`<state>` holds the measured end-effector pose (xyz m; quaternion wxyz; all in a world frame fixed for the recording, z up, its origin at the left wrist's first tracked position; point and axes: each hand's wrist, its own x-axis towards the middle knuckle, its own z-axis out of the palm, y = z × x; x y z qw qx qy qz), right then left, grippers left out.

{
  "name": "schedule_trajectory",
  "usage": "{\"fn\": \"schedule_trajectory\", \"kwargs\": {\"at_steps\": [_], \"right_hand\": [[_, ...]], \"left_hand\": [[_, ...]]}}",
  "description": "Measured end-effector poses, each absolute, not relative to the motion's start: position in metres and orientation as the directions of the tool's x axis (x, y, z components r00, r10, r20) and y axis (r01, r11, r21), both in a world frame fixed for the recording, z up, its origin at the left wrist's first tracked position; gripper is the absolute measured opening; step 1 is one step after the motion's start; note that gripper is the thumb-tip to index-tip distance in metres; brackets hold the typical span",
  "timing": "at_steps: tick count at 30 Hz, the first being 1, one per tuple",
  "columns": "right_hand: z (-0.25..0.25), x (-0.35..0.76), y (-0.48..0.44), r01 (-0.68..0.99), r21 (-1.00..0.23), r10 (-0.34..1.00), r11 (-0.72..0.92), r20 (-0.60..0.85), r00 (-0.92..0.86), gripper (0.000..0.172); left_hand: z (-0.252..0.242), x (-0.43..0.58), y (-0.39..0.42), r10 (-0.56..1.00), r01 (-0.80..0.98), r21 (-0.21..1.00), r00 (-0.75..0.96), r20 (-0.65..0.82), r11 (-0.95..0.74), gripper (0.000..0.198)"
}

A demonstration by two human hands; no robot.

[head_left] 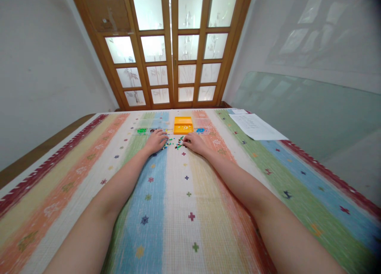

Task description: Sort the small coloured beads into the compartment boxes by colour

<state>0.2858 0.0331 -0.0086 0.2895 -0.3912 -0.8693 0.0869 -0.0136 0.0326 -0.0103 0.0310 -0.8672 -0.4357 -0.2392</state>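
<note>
Small mixed-colour pieces like beads point(179, 143), green, blue, dark and white, lie loose on the striped tablecloth between my hands. My left hand point(156, 141) rests at the left part of the pile, its fingers bent down and drawn together. Over the right edge of the pile is my right hand point(194, 142), thumb and fingers pinched low among the pieces. Whatever either hand pinches is too small to make out. Just beyond stands an open orange box point(175, 130) with white pieces in its near half and its lid raised behind.
Flanking the box is a clear tray with sorted green pieces point(141, 130), dark pieces point(152, 130) and blue pieces point(200, 130). Papers point(256, 125) lie at the far right of the tablecloth point(175, 210). Wooden glass-paned doors point(172, 47) stand behind the table.
</note>
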Motion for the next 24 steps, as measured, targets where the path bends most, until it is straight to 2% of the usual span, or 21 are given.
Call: {"fn": "schedule_trajectory", "kwargs": {"at_steps": [7, 14, 24], "right_hand": [[-0.006, 0.298, 0.04, 0.649, -0.543, 0.83, 0.533, 0.483, -0.278, 0.007], [-0.01, 0.331, 0.067, 0.678, -0.62, 0.829, 0.395, 0.558, 0.027, 0.011], [-0.018, 0.37, 0.085, 0.687, -0.687, 0.843, 0.237, 0.497, 0.206, 0.025]], "left_hand": [[-0.003, -0.005, 0.026, 0.711, 0.729, 0.15, 0.566, 0.417, -0.668, 0.03], [0.004, 0.009, 0.016, 0.67, 0.67, 0.166, 0.623, 0.404, -0.723, 0.03], [0.018, 0.034, -0.003, 0.602, 0.55, 0.245, 0.734, 0.313, -0.798, 0.035]]}}
